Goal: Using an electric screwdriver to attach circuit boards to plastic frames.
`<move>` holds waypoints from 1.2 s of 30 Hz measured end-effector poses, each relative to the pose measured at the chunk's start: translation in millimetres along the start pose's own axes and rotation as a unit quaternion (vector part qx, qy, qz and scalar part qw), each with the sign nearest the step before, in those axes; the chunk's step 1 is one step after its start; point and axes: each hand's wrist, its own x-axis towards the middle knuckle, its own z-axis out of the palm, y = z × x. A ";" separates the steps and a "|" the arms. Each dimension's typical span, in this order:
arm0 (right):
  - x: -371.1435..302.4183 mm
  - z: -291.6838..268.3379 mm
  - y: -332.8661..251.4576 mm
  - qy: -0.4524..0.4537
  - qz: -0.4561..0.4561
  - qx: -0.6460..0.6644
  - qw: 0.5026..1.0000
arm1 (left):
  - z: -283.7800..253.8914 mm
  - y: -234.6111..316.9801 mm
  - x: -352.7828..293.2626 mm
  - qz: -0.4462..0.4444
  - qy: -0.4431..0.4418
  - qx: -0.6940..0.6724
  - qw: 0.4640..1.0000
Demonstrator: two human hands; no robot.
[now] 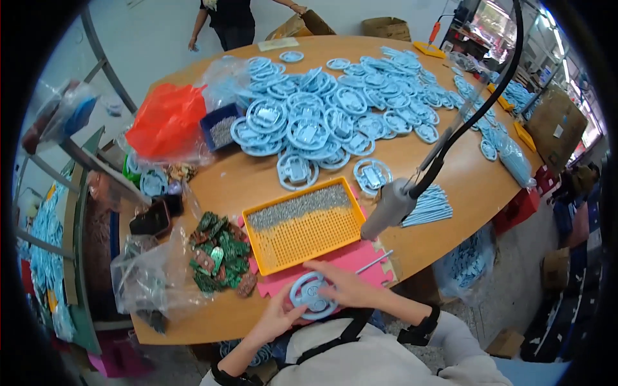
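Observation:
A light blue plastic toy steering wheel (313, 294) is held low over the pink foam mat (380, 257), close in front of me. My left hand (278, 316) grips its left lower rim, thumb near the edge. My right hand (347, 287) closes on its right side, fingers reaching over the hub. Just beyond lies a yellow perforated tray (302, 239), its far half covered with small metal screws (299, 207). A grey electric screwdriver (390, 207) hangs from a black cable above the tray's right end. One thin blue rod (374, 260) rests on the mat.
A big heap of blue steering wheel parts (309, 122) covers the table's far middle. Blue rods (428, 207) lie right. At left are green circuit boards (219, 254), a clear bag (154, 273), a dark blue screw bin (221, 125) and a red bag (168, 122). Another person (232, 22) stands beyond.

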 end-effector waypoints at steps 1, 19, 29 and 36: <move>-3.5 -5.1 -2.0 0.006 0.041 0.026 0.999 | 2.4 0.2 -5.8 0.069 0.012 0.082 0.994; -30.9 6.2 -8.3 0.181 -0.138 -0.090 0.970 | 25.4 4.8 4.6 0.401 0.106 0.365 0.833; -60.2 -55.7 9.2 0.403 -0.015 -0.038 0.914 | -7.0 5.7 17.5 0.531 -0.026 0.572 0.624; -1.7 -81.0 2.8 0.360 -0.026 0.104 0.927 | -19.1 -15.6 7.5 0.470 -0.093 0.599 0.641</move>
